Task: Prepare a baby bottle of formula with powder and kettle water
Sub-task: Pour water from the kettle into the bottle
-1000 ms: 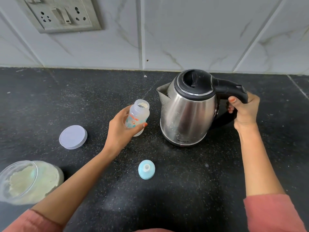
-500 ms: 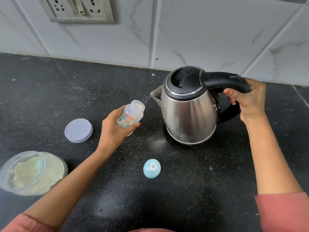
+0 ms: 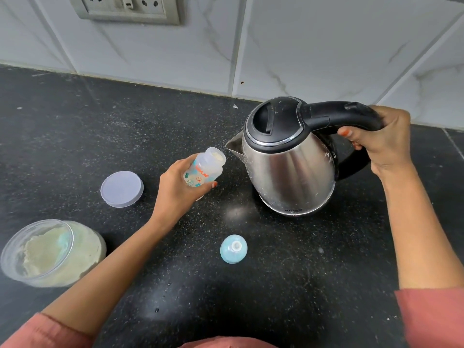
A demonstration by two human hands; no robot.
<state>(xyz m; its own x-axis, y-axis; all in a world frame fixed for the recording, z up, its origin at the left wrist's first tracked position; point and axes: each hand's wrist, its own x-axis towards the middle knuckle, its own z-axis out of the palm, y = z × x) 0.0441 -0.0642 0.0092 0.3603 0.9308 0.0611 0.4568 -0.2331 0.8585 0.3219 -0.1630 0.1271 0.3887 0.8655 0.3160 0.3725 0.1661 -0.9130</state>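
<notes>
Left hand: the left hand (image 3: pixel 179 190) has its fingers and thumb curled round the lower body of the baby bottle (image 3: pixel 206 168), a firm grip, held up off the bench (image 3: pixel 75 126).
Baby bottle: uncapped and tipped over to the right, its open mouth pointing at the kettle, with pale powder showing inside the neck.
Right hand: the right hand (image 3: pixel 384 143) is wrapped tight round the far end of the black handle (image 3: pixel 336 115), fingers curled underneath.
Kettle: the steel kettle (image 3: pixel 288 177) leans to the left with its black lid down; whether its base touches the bench, I cannot tell.
Spout: the spout (image 3: pixel 232 146) sits just beside the bottle's mouth, a small gap between them and no water visible.
Teat cap: the blue teat cap (image 3: pixel 233 249) lies on the bench in front of the kettle, well apart from both hands.
Powder jar: the clear powder jar (image 3: pixel 50 254) stands open at the near left edge, with pale powder inside.
Lilac lid: the lilac lid (image 3: pixel 122 189) lies flat behind the jar, just left of the left hand.
Backdrop: a tiled wall (image 3: pixel 313 46) with a wall socket (image 3: pixel 125 7) at the top left.
</notes>
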